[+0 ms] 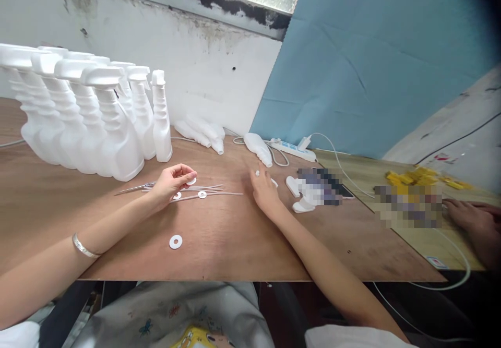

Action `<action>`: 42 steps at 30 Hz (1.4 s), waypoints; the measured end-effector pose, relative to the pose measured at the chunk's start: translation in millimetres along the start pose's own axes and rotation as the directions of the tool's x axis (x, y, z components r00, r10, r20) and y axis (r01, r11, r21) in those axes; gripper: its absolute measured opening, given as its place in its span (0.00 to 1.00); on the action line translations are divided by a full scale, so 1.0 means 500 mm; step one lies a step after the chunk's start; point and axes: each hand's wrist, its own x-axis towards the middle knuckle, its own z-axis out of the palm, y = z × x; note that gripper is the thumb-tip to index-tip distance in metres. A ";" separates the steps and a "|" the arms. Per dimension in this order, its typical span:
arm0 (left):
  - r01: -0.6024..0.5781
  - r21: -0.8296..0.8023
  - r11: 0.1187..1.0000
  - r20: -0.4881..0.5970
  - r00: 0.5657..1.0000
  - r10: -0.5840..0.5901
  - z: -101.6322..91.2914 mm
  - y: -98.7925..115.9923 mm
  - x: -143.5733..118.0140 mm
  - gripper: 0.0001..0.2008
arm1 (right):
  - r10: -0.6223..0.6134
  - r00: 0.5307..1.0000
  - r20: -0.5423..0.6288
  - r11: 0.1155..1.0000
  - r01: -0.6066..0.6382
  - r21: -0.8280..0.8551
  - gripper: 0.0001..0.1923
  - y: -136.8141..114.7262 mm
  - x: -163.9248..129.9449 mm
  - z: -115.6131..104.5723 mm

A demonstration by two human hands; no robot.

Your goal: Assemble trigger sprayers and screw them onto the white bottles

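Mid-assembly, it seems: left hand [170, 181] pinching 1 white washer [191, 181] between thumb and fingertips, just above the thin tubes [207, 191] lying left-to-right on the table [242, 243]. Right hand [264, 191] flat, fingers spread, beside a small white piece. Next, likely threading washer onto a tube end; needs hole lined up with the tube's long axis.

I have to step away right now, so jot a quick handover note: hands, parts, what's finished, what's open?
Left hand pinches a white washer over the thin dip tubes.
Right hand lies open, palm down, by a small white piece.
Done: a row of capped spray bottles stands back left.
Left: loose washers on the tubes, one washer near the table edge, bottles lying by the wall.
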 end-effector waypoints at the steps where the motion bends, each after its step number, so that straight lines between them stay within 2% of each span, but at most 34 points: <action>1: 0.012 0.005 1.000 0.004 1.000 -0.012 0.001 0.000 -0.002 0.17 | -0.013 1.000 -0.020 1.000 0.013 0.008 0.24 -0.003 0.000 -0.003; 4: 0.071 -0.002 0.997 0.012 0.997 -0.071 0.004 0.003 -0.007 0.17 | -0.014 0.996 -0.092 1.000 0.014 0.001 0.23 -0.006 -0.001 -0.002; 6: 0.107 -0.025 0.994 0.026 0.994 -0.106 0.006 0.003 -0.008 0.17 | 0.033 0.995 -0.095 0.999 -0.036 -0.024 0.21 0.000 -0.001 0.005; 9: 0.142 -0.039 0.989 0.053 0.989 -0.140 0.008 0.000 -0.008 0.16 | 0.125 0.991 0.036 0.992 -0.124 -0.033 0.20 0.014 0.001 0.019; 11: 0.160 -0.037 0.986 0.059 0.986 -0.158 0.008 -0.002 -0.008 0.15 | 0.138 0.982 0.125 0.990 -0.137 -0.020 0.22 0.021 0.003 0.024; 13: 0.175 -0.038 0.984 0.058 0.983 -0.173 0.009 -0.002 -0.009 0.14 | 0.124 0.983 0.139 0.992 -0.123 -0.011 0.21 0.022 0.006 0.024; 17: 0.222 -0.040 0.974 0.074 0.973 -0.219 0.010 0.002 -0.013 0.14 | 0.072 0.996 0.047 0.997 -0.073 0.024 0.15 0.015 0.009 0.019; 20: 0.224 -0.054 0.973 0.093 0.971 -0.219 0.009 0.002 -0.014 0.14 | 0.053 0.998 -0.039 0.992 -0.048 0.119 0.12 0.008 0.008 0.015; 22: 0.206 -0.068 0.976 0.101 0.975 -0.199 0.010 0.002 -0.014 0.13 | 0.057 0.989 -0.136 0.978 -0.028 0.206 0.11 0.002 0.005 0.012; 25: 0.153 -0.088 0.984 0.099 0.985 -0.144 0.014 0.004 -0.016 0.13 | 0.047 0.937 -0.347 0.922 0.094 0.376 0.11 -0.021 -0.007 0.004; 27: 0.113 -0.098 0.989 0.100 0.990 -0.103 0.018 0.006 -0.020 0.14 | 0.029 0.880 -0.475 0.845 0.232 0.481 0.10 -0.048 -0.022 -0.004; 29: 0.080 -0.100 0.992 0.107 0.992 -0.070 0.021 0.010 -0.024 0.15 | 0.003 0.837 -0.547 0.753 0.358 0.552 0.09 -0.080 -0.042 -0.011; 32: 0.019 -0.050 0.999 0.111 0.994 -0.014 0.027 0.015 -0.031 0.16 | -0.073 0.817 -0.572 0.621 0.486 0.615 0.11 -0.123 -0.071 -0.016; 35: -0.039 0.063 0.997 0.144 0.989 0.030 0.032 0.018 -0.039 0.15 | -0.174 0.807 -0.564 0.537 0.558 0.633 0.11 -0.148 -0.086 -0.013; 42: -0.010 0.171 0.985 0.330 0.943 -0.048 0.041 0.003 -0.041 0.15 | -0.257 0.803 -0.538 0.496 0.587 0.639 0.12 -0.144 -0.079 0.000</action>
